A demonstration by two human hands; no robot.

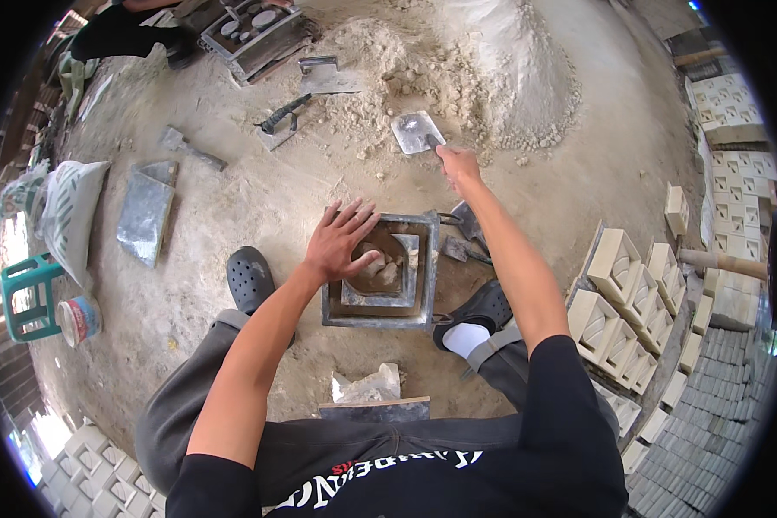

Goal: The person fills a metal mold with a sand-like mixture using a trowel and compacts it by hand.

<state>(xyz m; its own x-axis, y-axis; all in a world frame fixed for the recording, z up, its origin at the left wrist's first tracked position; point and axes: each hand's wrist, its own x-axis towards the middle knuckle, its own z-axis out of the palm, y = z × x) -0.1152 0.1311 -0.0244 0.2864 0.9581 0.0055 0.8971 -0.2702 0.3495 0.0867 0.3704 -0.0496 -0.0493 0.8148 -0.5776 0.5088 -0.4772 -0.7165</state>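
Observation:
A square metal mould frame [330,304] lies on the ground between my feet. Inside it is a smaller square frame [377,300], with pale lumps of sandy material [390,273] in its middle. My left hand [341,243] rests with spread fingers over the far left corner of the mould; it holds nothing. My right hand [459,167] reaches forward, closed round the handle of a flat square-bladed trowel [414,131]. The trowel's blade lies at the edge of a pile of loose sandy material [483,86].
More tools, including a dark-handled one [283,114] and a hammer-like one [192,148], lie farther left near a metal plate [147,211]. Pale moulded blocks [613,332] stand at right. A green stool [30,298] and a bucket [79,319] are at left. Another person sits at upper left.

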